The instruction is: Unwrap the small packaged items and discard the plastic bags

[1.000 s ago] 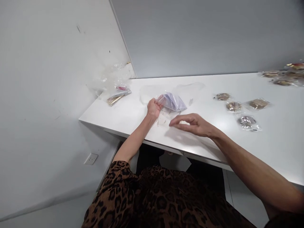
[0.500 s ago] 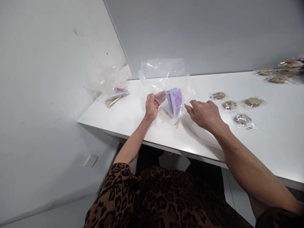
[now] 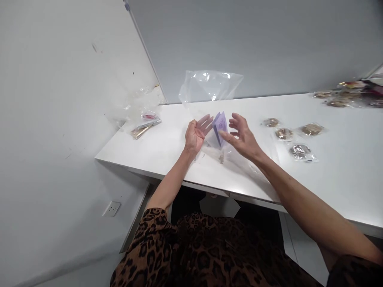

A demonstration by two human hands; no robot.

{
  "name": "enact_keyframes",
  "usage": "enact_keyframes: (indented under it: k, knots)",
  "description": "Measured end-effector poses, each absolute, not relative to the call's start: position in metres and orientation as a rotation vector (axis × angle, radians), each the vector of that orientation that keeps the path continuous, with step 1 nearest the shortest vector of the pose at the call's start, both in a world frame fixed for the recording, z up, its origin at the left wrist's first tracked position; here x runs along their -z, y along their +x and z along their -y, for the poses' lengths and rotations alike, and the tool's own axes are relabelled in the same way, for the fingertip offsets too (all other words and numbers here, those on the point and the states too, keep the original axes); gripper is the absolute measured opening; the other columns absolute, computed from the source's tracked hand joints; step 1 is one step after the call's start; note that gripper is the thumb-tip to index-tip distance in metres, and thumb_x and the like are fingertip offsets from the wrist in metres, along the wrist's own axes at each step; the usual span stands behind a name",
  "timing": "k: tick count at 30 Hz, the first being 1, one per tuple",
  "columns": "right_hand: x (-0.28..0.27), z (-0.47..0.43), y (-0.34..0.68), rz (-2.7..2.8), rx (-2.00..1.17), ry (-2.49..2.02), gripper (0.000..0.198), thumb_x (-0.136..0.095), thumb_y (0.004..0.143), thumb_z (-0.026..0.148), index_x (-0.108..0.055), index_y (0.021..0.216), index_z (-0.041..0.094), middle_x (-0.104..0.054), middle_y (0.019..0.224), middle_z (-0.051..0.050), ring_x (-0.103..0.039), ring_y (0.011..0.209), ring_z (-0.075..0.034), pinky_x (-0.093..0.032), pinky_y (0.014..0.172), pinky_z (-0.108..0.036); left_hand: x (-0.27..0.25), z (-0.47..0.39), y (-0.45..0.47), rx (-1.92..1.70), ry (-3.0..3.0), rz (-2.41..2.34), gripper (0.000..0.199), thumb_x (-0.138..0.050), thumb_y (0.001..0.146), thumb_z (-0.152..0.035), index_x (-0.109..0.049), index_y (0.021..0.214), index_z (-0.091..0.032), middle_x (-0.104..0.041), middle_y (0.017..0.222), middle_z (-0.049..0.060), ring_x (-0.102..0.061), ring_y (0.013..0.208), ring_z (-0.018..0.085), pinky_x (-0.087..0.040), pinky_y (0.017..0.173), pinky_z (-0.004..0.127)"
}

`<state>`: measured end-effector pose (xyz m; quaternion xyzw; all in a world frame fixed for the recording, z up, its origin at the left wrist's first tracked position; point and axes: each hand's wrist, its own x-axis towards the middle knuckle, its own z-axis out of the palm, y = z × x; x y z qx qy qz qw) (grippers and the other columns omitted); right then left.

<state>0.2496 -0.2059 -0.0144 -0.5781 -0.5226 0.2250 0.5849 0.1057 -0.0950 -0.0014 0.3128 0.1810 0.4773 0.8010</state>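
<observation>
A large clear plastic bag [image 3: 211, 84] stands on the white table, its upper part near the back wall. Folded purple printed pieces [image 3: 220, 126], like packets or paper, stand upright around the bag's middle. To their left is my left hand [image 3: 195, 136], open, palm up and fingers spread; its fingertips come close to the purple pieces. My right hand [image 3: 243, 137] is on their right, fingers apart and slightly curved. Its thumb overlaps the purple edge; contact is unclear. Small brown crumbs [image 3: 221, 158] show below the purple pieces.
Several clear-wrapped brown items [image 3: 311, 129] lie to the right on the table [image 3: 335, 183]. A pile of wrapped packets [image 3: 350, 95] sits at the far right. Crumpled plastic [image 3: 140, 103] and flat packets [image 3: 145, 126] are by the left wall. A grey wall bounds the back.
My left hand has opened from a closed grip, fingers now spread. My right hand has moved left to the purple pieces and its fingers have opened. The bag has shifted shape.
</observation>
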Motion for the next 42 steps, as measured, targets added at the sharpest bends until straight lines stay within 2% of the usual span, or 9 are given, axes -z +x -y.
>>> enact_keyframes:
  k: [2, 4, 7, 9, 14, 21, 31, 37, 42]
  knots:
    - [0.023, 0.2, 0.25, 1.129, -0.73, -1.353, 0.113, -0.087, 0.068, 0.067, -0.031, 0.159, 0.029, -0.048, 0.158, -0.019, -0.052, 0.143, -0.037, -0.053, 0.11, -0.058, -0.002, 0.105, 0.115, -0.977, 0.647, -0.358, 0.035, -0.035, 0.111, -0.029, -0.063, 0.091, -0.019, -0.075, 0.136, 0.006, -0.055, 0.149, 0.028, -0.044, 0.124, 0.054]
    - [0.027, 0.196, 0.252, 1.02, -0.852, -1.307, 0.115, -0.091, 0.062, 0.059, -0.031, 0.156, 0.031, -0.053, 0.152, -0.016, -0.055, 0.139, -0.035, -0.053, 0.11, -0.057, -0.005, 0.113, 0.122, -0.933, 0.656, -0.35, 0.035, -0.035, 0.112, -0.029, -0.064, 0.093, -0.019, -0.074, 0.138, 0.006, -0.054, 0.149, 0.028, -0.044, 0.124, 0.056]
    - [0.026, 0.195, 0.255, 0.823, -0.985, -1.171, 0.088, -0.087, 0.065, 0.045, -0.043, 0.14, 0.034, -0.067, 0.124, -0.003, -0.066, 0.115, -0.026, -0.058, 0.099, -0.049, -0.007, 0.115, 0.125, -0.926, 0.684, -0.371, 0.035, -0.036, 0.112, -0.028, -0.063, 0.091, -0.019, -0.074, 0.138, 0.007, -0.055, 0.149, 0.029, -0.045, 0.123, 0.057]
    - [0.024, 0.194, 0.256, 0.71, -1.05, -1.096, 0.064, -0.081, 0.067, 0.037, -0.051, 0.123, 0.032, -0.067, 0.105, 0.003, -0.066, 0.096, -0.019, -0.06, 0.086, -0.04, -0.005, 0.112, 0.123, -0.956, 0.684, -0.393, 0.036, -0.036, 0.112, -0.028, -0.062, 0.088, -0.018, -0.073, 0.138, 0.007, -0.055, 0.148, 0.029, -0.048, 0.121, 0.055]
    - [0.028, 0.186, 0.256, 0.552, -1.056, -1.118, 0.035, -0.074, 0.066, 0.034, -0.053, 0.094, 0.027, -0.061, 0.084, 0.003, -0.058, 0.071, -0.015, -0.056, 0.069, -0.035, 0.003, 0.111, 0.125, -0.908, 0.634, -0.455, 0.038, -0.035, 0.111, -0.027, -0.062, 0.085, -0.018, -0.073, 0.137, 0.009, -0.057, 0.147, 0.029, -0.052, 0.117, 0.054]
    - [0.025, 0.193, 0.255, 0.534, -1.167, -0.982, 0.03, -0.067, 0.062, 0.024, -0.058, 0.09, 0.026, -0.066, 0.087, -0.001, -0.061, 0.076, -0.019, -0.06, 0.074, -0.042, 0.007, 0.117, 0.129, -0.844, 0.536, -0.485, 0.034, -0.038, 0.108, -0.026, -0.066, 0.09, -0.019, -0.077, 0.129, 0.01, -0.058, 0.146, 0.031, -0.05, 0.119, 0.062]
    - [0.03, 0.183, 0.254, 0.324, -1.086, -1.061, 0.012, -0.073, 0.08, 0.023, -0.063, 0.087, 0.02, -0.067, 0.077, 0.0, -0.062, 0.066, -0.015, -0.059, 0.06, -0.031, 0.009, 0.115, 0.127, -0.815, 0.472, -0.524, 0.03, -0.041, 0.105, -0.021, -0.065, 0.087, -0.019, -0.078, 0.128, 0.011, -0.057, 0.147, 0.03, -0.051, 0.119, 0.059]
    - [0.035, 0.176, 0.269, 0.286, -0.974, -1.155, 0.013, -0.07, 0.08, 0.017, -0.06, 0.087, 0.019, -0.068, 0.075, -0.002, -0.066, 0.067, -0.017, -0.064, 0.064, -0.035, 0.008, 0.112, 0.126, -0.798, 0.458, -0.559, 0.031, -0.041, 0.107, -0.022, -0.066, 0.091, -0.017, -0.079, 0.123, 0.012, -0.061, 0.143, 0.027, -0.052, 0.12, 0.049]
    - [0.032, 0.18, 0.313, 0.355, -0.732, -1.234, 0.017, -0.071, 0.082, 0.025, -0.058, 0.092, 0.021, -0.071, 0.084, -0.003, -0.071, 0.077, -0.019, -0.065, 0.067, -0.038, 0.008, 0.097, 0.115, -1.034, 0.447, -0.587, 0.036, -0.037, 0.109, -0.026, -0.071, 0.114, -0.014, -0.076, 0.133, 0.014, -0.062, 0.142, 0.024, -0.054, 0.118, 0.04]
